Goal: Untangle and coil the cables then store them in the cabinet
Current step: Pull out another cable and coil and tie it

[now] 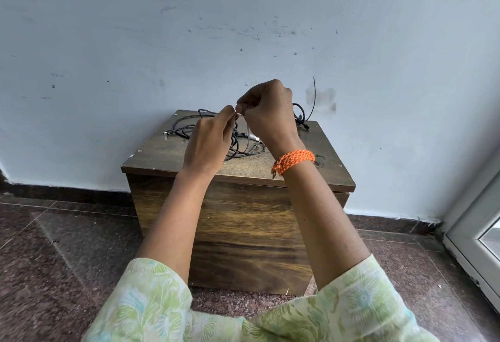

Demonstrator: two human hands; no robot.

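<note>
Both hands raised over the cabinet, working a cable.

Two forearms reach forward from green floral sleeves [151, 303]; the left hand [208, 144] and right hand [266, 114] (orange thread on its wrist) meet fingertip to fingertip, each pinching a thin strand. Beneath them the tangled black cables [189, 125] lie on the wooden cabinet [243, 233] top, toward its back edge by the wall [243, 30].

Cabinet [243, 222]: dark wood-grain, matt, top scuffed. Cables [186, 125]: black, thin, smooth sheath, slight sheen; plug [166, 133] tip metallic. Wristband [293, 161]: orange braided thread. Sleeves [151, 301]: light printed cloth, matt. Floor [54, 247]: polished speckled stone, glossy. Wall [135, 30]: painted, matt, scuffed.
</note>
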